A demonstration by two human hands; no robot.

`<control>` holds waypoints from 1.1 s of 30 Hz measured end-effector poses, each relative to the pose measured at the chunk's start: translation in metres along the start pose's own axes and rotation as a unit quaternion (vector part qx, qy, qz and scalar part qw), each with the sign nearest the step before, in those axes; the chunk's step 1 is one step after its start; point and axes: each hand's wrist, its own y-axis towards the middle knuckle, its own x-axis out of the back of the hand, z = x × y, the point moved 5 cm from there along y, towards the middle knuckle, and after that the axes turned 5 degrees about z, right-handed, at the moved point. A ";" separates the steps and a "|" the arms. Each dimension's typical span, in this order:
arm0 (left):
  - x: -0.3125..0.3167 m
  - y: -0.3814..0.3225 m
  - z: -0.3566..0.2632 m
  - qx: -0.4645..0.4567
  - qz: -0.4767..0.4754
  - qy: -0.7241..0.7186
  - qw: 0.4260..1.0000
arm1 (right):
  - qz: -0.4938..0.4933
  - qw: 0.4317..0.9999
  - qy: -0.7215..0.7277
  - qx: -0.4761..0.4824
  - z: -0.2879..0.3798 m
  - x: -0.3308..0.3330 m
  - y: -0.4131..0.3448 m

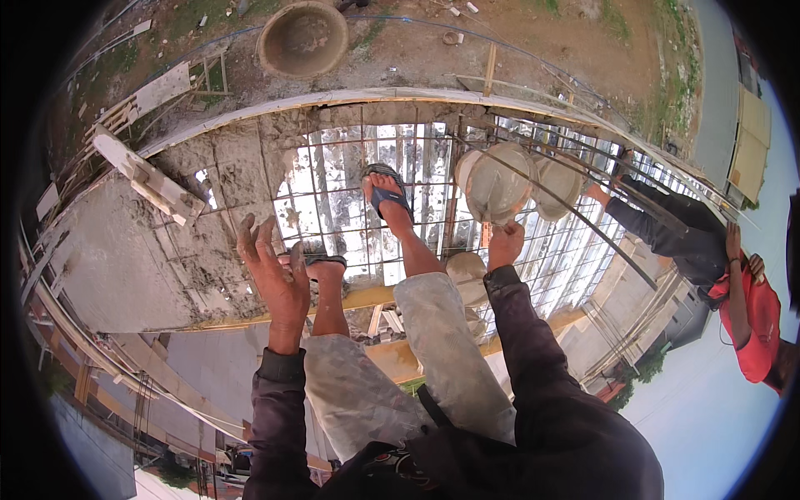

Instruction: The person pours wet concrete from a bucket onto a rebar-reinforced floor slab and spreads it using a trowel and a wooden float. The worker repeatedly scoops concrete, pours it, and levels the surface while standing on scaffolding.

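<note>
My left hand (275, 278) is raised over the slab with its fingers apart and nothing in it; grey cement marks its fingertips. With its fingers closed, my right hand (505, 245) grips the near rim of a cement-stained bucket (499, 178), whose round mouth faces me. A second bucket (558, 187) stands just right of it, and another rounded container (467, 275) lies below, beside my right forearm. My sandalled feet are on the steel reinforcing mesh (369, 228) over shiny corrugated metal decking. Wet concrete (231, 169) covers the mesh to the left.
A wooden float (150, 178) lies on the concrete at left. Long bars (562, 209) cross above the mesh at right, near a co-worker in a red shirt (750, 319). A board edge (375, 95) bounds the slab; a large round basin (303, 39) sits on the ground beyond.
</note>
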 end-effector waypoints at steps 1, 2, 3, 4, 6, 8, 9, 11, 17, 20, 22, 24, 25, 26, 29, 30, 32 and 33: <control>-0.010 -0.011 0.004 -0.008 -0.005 -0.029 1.000 | -0.066 0.993 -0.098 -0.010 -0.008 0.014 0.014; -0.023 -0.015 0.001 0.072 0.071 0.001 0.995 | -0.026 0.986 -0.117 -0.117 -0.040 0.029 0.047; -0.039 -0.023 0.007 0.074 0.088 -0.017 0.993 | 0.003 0.981 -0.159 -0.109 -0.066 0.032 0.069; -0.054 -0.033 0.012 0.092 0.107 -0.027 0.990 | 0.033 0.974 -0.201 -0.097 -0.091 0.032 0.091; -0.074 -0.045 0.016 0.108 0.146 -0.024 0.983 | 0.077 0.986 -0.116 -0.090 -0.104 0.005 0.104; -0.096 -0.045 0.005 0.092 0.195 -0.028 0.976 | 0.102 0.973 0.190 -0.083 -0.127 -0.001 0.129; -0.096 -0.047 0.006 0.095 0.197 -0.048 0.975 | 0.130 0.942 0.248 -0.186 -0.107 -0.027 0.103; -0.118 -0.039 -0.017 0.096 0.249 -0.047 0.963 | 0.078 0.937 0.275 -0.202 -0.082 -0.017 0.087; -0.207 -0.033 -0.099 0.044 0.318 -0.165 0.932 | 0.098 0.905 0.351 -0.219 -0.026 0.001 0.053; -0.222 -0.020 -0.135 0.037 0.341 -0.211 0.915 | 0.111 0.878 0.395 -0.246 -0.009 0.019 0.033; -0.228 -0.021 -0.151 0.044 0.334 -0.247 0.908 | 0.134 0.864 0.409 -0.260 0.011 0.033 0.011; -0.229 -0.025 -0.159 0.055 0.317 -0.259 0.911 | 0.208 0.846 0.423 -0.250 0.022 0.045 -0.010; -0.231 -0.028 -0.163 0.056 0.309 -0.276 0.908 | 0.242 0.836 0.427 -0.246 0.037 0.047 -0.025; -0.232 -0.030 -0.165 0.057 0.301 -0.293 0.906 | 0.228 0.833 0.434 -0.256 0.049 0.044 -0.039; -0.224 -0.041 -0.165 0.074 0.271 -0.319 0.905 | 0.271 0.917 0.281 -0.084 0.113 0.036 -0.088; -0.220 -0.041 -0.162 0.080 0.256 -0.319 0.909 | 0.325 0.933 0.099 0.118 0.120 0.037 -0.101; -0.205 -0.037 -0.149 0.137 0.265 -0.362 0.883 | 0.345 0.874 -0.097 0.329 0.122 0.022 -0.131; -0.191 -0.033 -0.142 0.165 0.268 -0.383 0.869 | 0.340 0.867 -0.104 0.349 0.120 0.009 -0.141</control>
